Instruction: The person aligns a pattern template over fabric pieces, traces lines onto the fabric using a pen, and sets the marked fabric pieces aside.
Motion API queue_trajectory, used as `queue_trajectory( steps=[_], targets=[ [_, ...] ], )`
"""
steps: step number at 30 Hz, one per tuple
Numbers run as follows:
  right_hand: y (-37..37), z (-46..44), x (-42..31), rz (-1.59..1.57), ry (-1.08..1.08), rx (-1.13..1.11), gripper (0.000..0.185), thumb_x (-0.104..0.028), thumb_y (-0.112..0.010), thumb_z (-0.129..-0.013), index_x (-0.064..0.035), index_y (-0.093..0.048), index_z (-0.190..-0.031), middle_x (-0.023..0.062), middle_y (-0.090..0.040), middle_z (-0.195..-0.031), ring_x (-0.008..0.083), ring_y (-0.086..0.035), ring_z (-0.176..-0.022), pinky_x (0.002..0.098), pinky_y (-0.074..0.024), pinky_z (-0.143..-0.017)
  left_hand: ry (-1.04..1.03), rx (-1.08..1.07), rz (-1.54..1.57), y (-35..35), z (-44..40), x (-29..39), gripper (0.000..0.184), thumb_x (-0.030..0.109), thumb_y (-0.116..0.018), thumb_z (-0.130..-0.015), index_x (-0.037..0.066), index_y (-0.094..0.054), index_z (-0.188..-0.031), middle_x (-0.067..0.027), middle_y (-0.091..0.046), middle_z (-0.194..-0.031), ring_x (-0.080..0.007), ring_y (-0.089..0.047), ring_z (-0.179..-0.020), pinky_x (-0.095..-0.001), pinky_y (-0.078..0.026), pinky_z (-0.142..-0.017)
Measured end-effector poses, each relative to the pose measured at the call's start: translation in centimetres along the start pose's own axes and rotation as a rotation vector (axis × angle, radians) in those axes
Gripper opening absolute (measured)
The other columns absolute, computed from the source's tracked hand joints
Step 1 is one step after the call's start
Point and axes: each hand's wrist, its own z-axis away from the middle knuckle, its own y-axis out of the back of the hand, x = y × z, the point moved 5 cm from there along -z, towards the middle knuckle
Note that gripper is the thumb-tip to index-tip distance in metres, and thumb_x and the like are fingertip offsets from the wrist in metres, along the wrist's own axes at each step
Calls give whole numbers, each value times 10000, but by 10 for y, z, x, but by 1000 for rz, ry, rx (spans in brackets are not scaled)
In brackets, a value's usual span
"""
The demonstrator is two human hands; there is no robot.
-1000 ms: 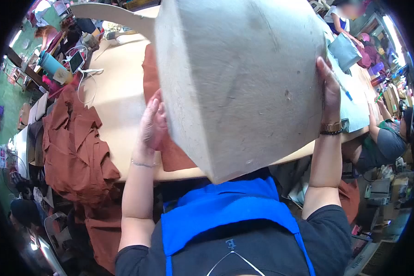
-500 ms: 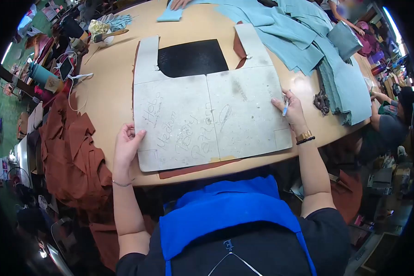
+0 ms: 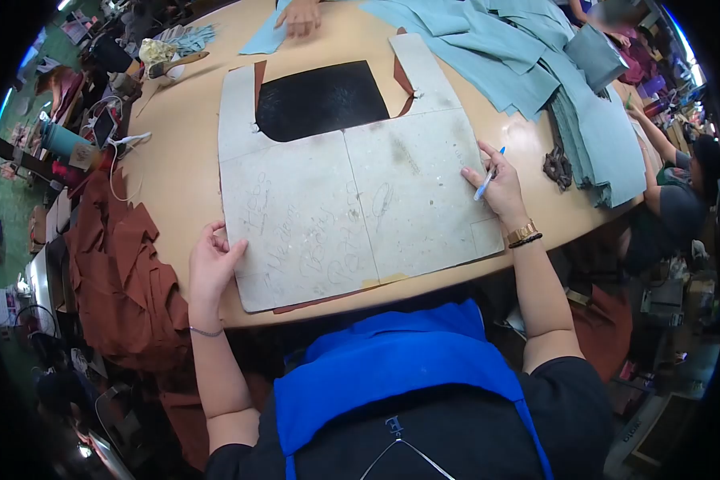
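Note:
A large pale cardboard pattern (image 3: 296,188) with handwriting and a cut-out at its far side lies on the table in front of me. Brown material (image 3: 401,78) shows from beneath it at the cut-out and along the near edge. My left hand (image 3: 216,260) grips the pattern's left edge, thumb on top. At the right edge, my right hand (image 3: 500,186) holds the board between thumb and fingers, with a blue-and-white pen (image 3: 489,174) tucked in the same hand. Inside the cut-out a black sheet (image 3: 324,100) is visible.
Light-blue material (image 3: 528,64) is piled at the far right of the table (image 3: 176,152), beside a dark crumpled strip (image 3: 558,170). Brown pieces (image 3: 124,280) hang at the left. A brush (image 3: 176,64) lies at the far left. Another person's hand (image 3: 300,18) is across the table.
The pattern has shifted a little left and turned slightly, with both hands still on it. Less brown shows along its near edge. The other person's hand has come further into view.

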Motion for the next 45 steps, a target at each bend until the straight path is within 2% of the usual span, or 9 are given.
queue_trajectory(
  steps=[8, 11, 20, 26, 29, 32, 35, 42, 45],
  targets=[
    [2, -1, -2, 125, -145, -2, 725, -198, -847, -771, 12, -508, -1377, 91, -661, -1036, 100, -606, -774, 227, -505, -693, 33, -25, -64, -2, -4, 4, 545, 143, -771, -792, -18, -558, -1267, 9, -556, -711, -78, -547, -640, -250, -462, -592],
    [1, -11, 9, 209, 78, 79, 655, -149, -833, -783, 0, -542, -1351, -55, -477, -765, 40, -469, -563, 198, -394, -485, 17, 0, -109, -2, -4, 5, 552, 157, -775, -792, -10, -558, -1271, 4, -552, -701, -88, -550, -644, -259, -467, -607],
    [3, -14, -20, 379, -246, -63, 681, -264, -854, -744, -10, -586, -1316, 114, -680, -880, 143, -630, -766, 290, -506, -716, -8, -16, -204, -1, -10, 1, 597, 156, -780, -795, -4, -540, -1317, -2, -545, -728, -92, -543, -643, -260, -471, -607],
    [7, -23, -2, 335, -60, -71, 582, -273, -845, -752, -3, -649, -1228, 147, -697, -871, 208, -665, -823, 328, -516, -803, 31, -82, -167, 1, -17, -2, 580, 122, -775, -819, -31, -527, -1320, 0, -538, -751, -80, -537, -643, -223, -450, -568],
    [5, -13, -16, 326, -98, -27, 535, -187, -848, -765, -2, -653, -1228, 18, -586, -805, 96, -527, -754, 272, -476, -692, 32, -77, -149, 1, -15, 1, 578, 116, -771, -835, -30, -518, -1334, 3, -534, -751, -67, -524, -624, -215, -438, -548],
    [5, -5, -35, 426, -90, -12, 508, -176, -846, -765, 8, -663, -1202, 1, -567, -774, 90, -525, -735, 265, -472, -681, 30, -79, -117, 1, -14, -1, 576, 125, -773, -839, -18, -524, -1338, 10, -530, -738, -58, -514, -615, -207, -429, -543],
    [9, -11, -17, 424, -46, 6, 485, -244, -840, -743, -18, -692, -1145, 129, -705, -867, 206, -676, -809, 333, -529, -797, -4, -62, -116, 2, -15, -6, 564, 127, -778, -836, -8, -540, -1329, 21, -523, -715, -53, -508, -602, -205, -426, -535],
    [15, -7, -17, 368, -83, 75, 384, -129, -775, -800, 8, -683, -1147, 20, -671, -848, 90, -609, -744, 249, -506, -686, -17, -37, -12, 4, -22, -29, 548, 115, -794, -803, -3, -580, -1294, 38, -507, -689, -52, -482, -582, -213, -405, -519],
    [11, -15, 16, 12, -144, 58, 411, -120, -779, -810, -6, -663, -1187, 21, -679, -864, 92, -601, -738, 235, -482, -639, -33, 1, -68, 5, -15, -17, 563, 138, -818, -775, 6, -603, -1278, 43, -505, -696, -50, -476, -595, -218, -421, -535]
  ],
)
